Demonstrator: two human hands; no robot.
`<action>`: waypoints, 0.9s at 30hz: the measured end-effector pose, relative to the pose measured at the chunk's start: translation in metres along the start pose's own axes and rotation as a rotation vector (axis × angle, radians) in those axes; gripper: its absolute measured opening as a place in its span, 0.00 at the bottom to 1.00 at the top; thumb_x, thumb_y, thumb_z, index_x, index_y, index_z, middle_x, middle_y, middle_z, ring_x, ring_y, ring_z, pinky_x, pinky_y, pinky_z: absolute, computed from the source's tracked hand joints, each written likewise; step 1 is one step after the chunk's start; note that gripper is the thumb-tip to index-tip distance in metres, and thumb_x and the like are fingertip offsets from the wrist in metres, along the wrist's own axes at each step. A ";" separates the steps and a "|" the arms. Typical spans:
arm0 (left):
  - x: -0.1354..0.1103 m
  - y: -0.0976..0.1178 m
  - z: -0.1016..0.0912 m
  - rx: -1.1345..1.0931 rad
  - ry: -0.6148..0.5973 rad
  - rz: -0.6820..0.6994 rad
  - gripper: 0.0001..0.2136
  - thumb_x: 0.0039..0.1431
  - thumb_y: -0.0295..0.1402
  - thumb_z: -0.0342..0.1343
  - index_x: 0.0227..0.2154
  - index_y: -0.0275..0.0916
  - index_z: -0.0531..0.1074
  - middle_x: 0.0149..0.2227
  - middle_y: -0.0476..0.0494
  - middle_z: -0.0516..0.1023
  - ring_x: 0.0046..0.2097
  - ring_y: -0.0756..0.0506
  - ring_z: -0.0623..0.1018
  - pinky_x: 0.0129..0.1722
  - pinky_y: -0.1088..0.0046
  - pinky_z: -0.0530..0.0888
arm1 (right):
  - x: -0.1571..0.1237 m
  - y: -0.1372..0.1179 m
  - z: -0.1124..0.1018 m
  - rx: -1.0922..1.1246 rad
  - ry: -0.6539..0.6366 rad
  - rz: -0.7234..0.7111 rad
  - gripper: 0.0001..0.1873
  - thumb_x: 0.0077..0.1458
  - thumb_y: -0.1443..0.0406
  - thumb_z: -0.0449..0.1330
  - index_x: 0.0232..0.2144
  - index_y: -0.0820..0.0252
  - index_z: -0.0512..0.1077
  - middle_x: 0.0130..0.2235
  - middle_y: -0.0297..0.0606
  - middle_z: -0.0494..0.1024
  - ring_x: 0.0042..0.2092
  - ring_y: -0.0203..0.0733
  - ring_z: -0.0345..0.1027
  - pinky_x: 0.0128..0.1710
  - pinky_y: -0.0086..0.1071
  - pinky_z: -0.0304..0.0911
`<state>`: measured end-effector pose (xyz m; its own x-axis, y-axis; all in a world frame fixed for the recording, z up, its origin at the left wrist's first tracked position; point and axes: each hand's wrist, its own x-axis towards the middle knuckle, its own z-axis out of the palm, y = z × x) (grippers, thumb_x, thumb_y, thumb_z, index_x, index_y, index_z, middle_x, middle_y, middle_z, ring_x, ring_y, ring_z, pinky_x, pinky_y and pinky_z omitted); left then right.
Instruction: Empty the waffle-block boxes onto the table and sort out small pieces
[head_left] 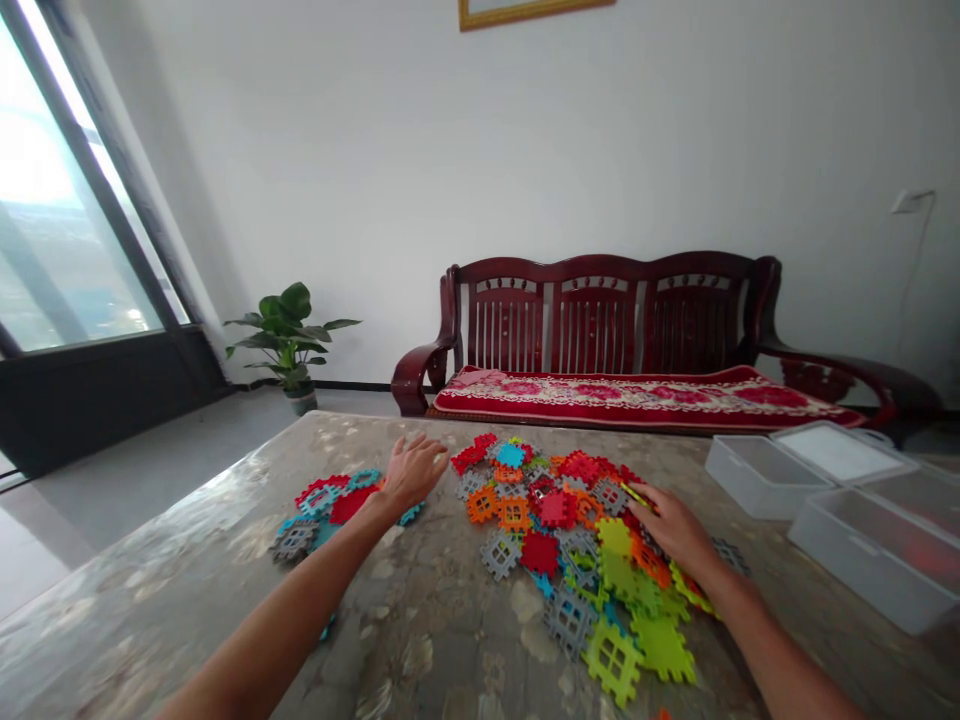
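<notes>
My left hand (pixel 415 468) is open above the table, its fingers stretched out toward the big pile and nothing in them. Beneath and left of its wrist lies a smaller group of interlocking plastic tiles in red, blue and grey, among them a grey window tile (pixel 295 540). My right hand (pixel 673 528) is at the right side of the big pile, pinching a yellow-green tile (pixel 637 496) seen nearly edge-on. That pile mixes red, orange, grey, blue and lime tiles, such as a red square tile (pixel 540 552) and a lime window tile (pixel 613 660).
A patterned cloth (pixel 420 640) covers the table. Clear plastic boxes (pixel 862 555) stand on the right, one with something red inside. Behind the table are a dark red wooden bench (pixel 600 310) with a floral cover and a potted plant (pixel 289 340).
</notes>
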<state>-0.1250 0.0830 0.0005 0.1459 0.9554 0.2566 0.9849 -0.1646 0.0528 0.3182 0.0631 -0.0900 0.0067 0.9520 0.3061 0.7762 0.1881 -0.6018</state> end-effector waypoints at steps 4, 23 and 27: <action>0.047 0.064 0.010 -0.070 -0.051 0.128 0.23 0.69 0.47 0.36 0.58 0.51 0.70 0.63 0.50 0.70 0.68 0.39 0.61 0.65 0.52 0.58 | -0.001 -0.003 -0.001 -0.050 0.007 -0.004 0.27 0.56 0.52 0.50 0.50 0.60 0.75 0.50 0.48 0.79 0.53 0.53 0.71 0.56 0.43 0.62; 0.061 0.079 0.029 0.022 -0.289 0.113 0.21 0.63 0.43 0.45 0.55 0.44 0.70 0.56 0.35 0.75 0.56 0.33 0.74 0.54 0.43 0.67 | -0.004 -0.010 -0.002 -0.091 0.028 -0.017 0.24 0.57 0.56 0.50 0.50 0.59 0.75 0.50 0.47 0.78 0.53 0.51 0.71 0.56 0.42 0.61; 0.039 0.058 0.018 0.065 -0.297 0.059 0.20 0.62 0.41 0.46 0.54 0.44 0.71 0.55 0.35 0.76 0.55 0.33 0.75 0.52 0.47 0.70 | -0.004 -0.010 -0.002 -0.097 0.029 -0.005 0.23 0.57 0.56 0.51 0.50 0.56 0.75 0.50 0.45 0.79 0.53 0.51 0.71 0.56 0.42 0.62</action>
<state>-0.0604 0.1151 -0.0036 0.2143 0.9761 -0.0362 0.9764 -0.2151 -0.0181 0.3115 0.0572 -0.0833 0.0199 0.9432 0.3315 0.8335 0.1675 -0.5266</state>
